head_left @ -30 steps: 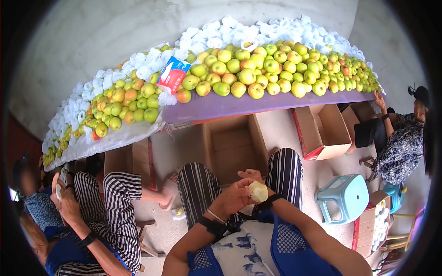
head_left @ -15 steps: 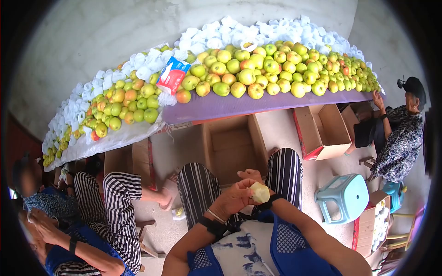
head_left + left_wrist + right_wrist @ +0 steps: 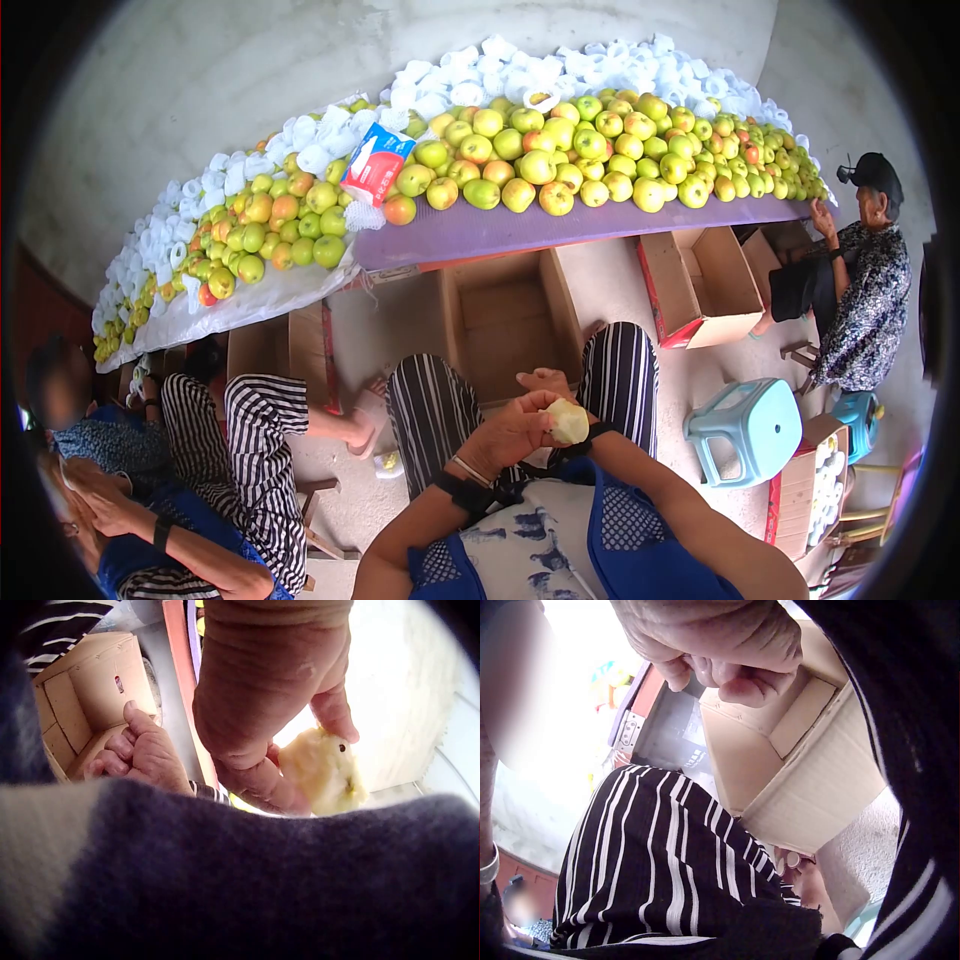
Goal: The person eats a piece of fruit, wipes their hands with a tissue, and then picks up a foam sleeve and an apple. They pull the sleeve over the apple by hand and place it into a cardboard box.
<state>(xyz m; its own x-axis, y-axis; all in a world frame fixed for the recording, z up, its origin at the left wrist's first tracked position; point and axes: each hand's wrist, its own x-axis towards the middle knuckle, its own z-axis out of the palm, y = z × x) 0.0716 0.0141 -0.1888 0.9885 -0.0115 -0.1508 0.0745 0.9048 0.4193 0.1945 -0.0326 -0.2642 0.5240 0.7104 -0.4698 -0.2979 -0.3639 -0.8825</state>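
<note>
My left hand (image 3: 535, 425) grips a peeled, pale yellow apple (image 3: 567, 420) in front of my chest, above my striped trousers. In the left wrist view the thumb and curled fingers (image 3: 255, 776) pinch the apple (image 3: 322, 771), whose dark spot faces the camera. My right hand (image 3: 545, 381) sits just behind the apple with its fingers curled into a loose fist. The right wrist view shows that fist (image 3: 720, 652) over an open cardboard box (image 3: 795, 765), and nothing shows inside it.
A long table with a purple cloth (image 3: 560, 228) carries heaps of green-yellow apples (image 3: 560, 160) and white foam nets (image 3: 500, 65). Open cardboard boxes (image 3: 500, 320) (image 3: 700, 285) stand on the floor ahead. A blue stool (image 3: 750, 430) is at right. People sit at left (image 3: 200, 470) and right (image 3: 860, 300).
My hands and the apple have barely moved. The person at the left lowered their raised hand. The person at the right straightened up.
</note>
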